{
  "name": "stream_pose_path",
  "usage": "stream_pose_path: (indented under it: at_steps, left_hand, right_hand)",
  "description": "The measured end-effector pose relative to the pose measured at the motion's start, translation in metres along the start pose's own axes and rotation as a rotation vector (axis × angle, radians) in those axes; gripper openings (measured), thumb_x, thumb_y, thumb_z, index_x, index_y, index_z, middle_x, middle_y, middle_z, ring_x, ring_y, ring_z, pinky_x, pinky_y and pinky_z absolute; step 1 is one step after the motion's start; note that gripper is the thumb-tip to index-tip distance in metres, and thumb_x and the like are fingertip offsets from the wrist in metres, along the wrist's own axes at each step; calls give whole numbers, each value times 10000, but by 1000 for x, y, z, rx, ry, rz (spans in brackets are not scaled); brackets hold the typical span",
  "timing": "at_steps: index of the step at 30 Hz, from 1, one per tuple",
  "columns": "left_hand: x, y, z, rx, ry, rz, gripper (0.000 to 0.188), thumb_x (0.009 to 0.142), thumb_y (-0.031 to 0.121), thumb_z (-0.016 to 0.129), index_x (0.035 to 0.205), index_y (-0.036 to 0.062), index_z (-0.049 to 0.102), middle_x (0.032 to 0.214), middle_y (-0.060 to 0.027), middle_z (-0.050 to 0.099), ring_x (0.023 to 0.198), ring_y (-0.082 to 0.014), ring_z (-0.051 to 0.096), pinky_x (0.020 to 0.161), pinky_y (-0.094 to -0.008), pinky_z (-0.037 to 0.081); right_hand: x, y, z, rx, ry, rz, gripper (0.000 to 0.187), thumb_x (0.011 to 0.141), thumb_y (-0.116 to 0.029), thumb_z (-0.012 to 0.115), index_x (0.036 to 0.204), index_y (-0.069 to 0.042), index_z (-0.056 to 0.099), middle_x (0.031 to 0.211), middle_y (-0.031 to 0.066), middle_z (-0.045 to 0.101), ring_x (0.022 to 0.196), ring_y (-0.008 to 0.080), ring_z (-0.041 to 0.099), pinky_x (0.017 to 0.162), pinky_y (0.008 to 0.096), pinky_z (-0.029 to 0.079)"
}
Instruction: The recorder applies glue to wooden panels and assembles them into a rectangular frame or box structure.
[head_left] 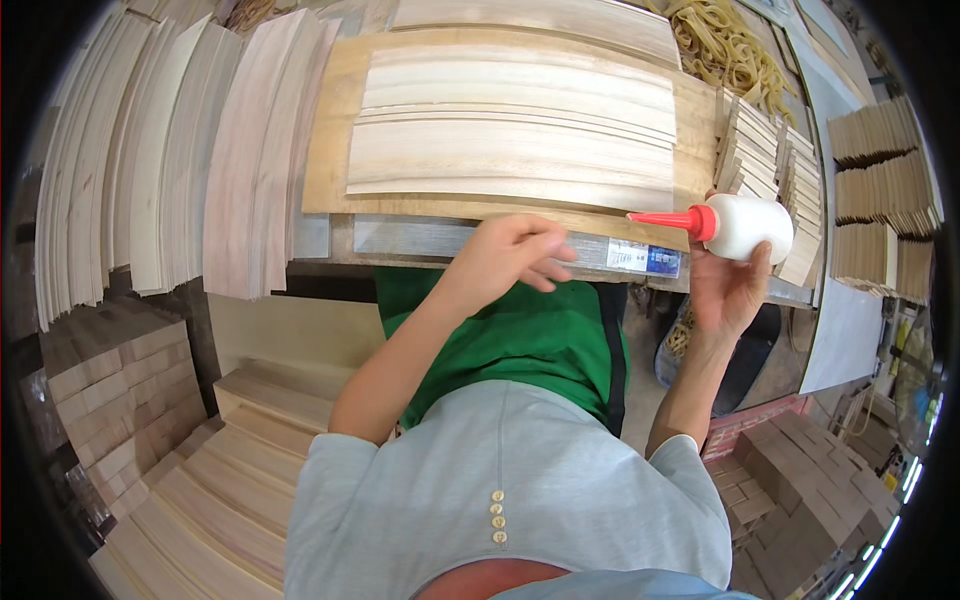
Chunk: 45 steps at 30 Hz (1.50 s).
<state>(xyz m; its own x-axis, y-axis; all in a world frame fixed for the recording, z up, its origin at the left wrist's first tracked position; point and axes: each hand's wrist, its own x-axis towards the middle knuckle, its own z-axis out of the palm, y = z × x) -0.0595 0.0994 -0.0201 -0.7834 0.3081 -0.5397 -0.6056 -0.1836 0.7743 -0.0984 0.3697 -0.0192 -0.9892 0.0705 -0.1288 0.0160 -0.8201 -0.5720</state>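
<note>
While the right hand [728, 292] holds a white bottle [752, 228] on its side, the left hand [512, 256] hangs loosely curled, its fingers bent and slightly parted, over the near edge of the table [342, 240]. The bottle rests across the right hand's fingers and thumb, above the right part of that near edge. Its red nozzle [664, 219] points left, toward the left hand, with a clear gap between its tip and those fingers.

Beyond both hands lies a tan board [330, 130], and on it a set of pale wooden sheets [510, 155] side by side, their long edges running roughly along the table's near edge. The nozzle tip is near the sheets' near right corner. A flat metallic bar [420, 238] lies along the table's near edge, just beside the left hand; whether the two touch, I cannot tell.

Tall stacks of long sheets [260, 150] fill the table's left end. Short strips [750, 150] stand toward its right edge, and tan looped bands [722, 45] are heaped near the far right corner.
</note>
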Motion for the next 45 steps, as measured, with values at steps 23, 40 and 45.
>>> stream_pose_path:
  at_steps: [23, 40, 45]
  left_hand:
    - [-27, -25, -133, 1114, 946, 616, 905, 748, 380, 748, 1410, -37, 293, 1436, -206, 372, 1379, -341, 269, 1115, -511, 130]
    - [-28, -25, -133, 1035, 954, 632, 938, 708, 369, 789, 1422, 0, 304, 1405, -212, 414, 1383, -309, 283, 1112, -506, 127]
    - [-28, -23, -132, 1038, 956, 631, 940, 705, 369, 792, 1424, 11, 304, 1401, -223, 409, 1378, -312, 289, 1111, -503, 127]
  right_hand:
    - [49, 116, 114, -341, -253, 124, 495, 848, -177, 689, 1269, -47, 462, 1181, 79, 562, 1137, 213, 533, 972, 432, 452]
    - [79, 226, 159, -562, -471, 43, 557, 766, -122, 780, 1213, -4, 470, 1120, 97, 604, 1073, 192, 569, 959, 351, 436]
    - [72, 228, 165, -566, -484, 24, 556, 767, -123, 779, 1215, -9, 470, 1117, 96, 603, 1059, 187, 576, 932, 340, 457]
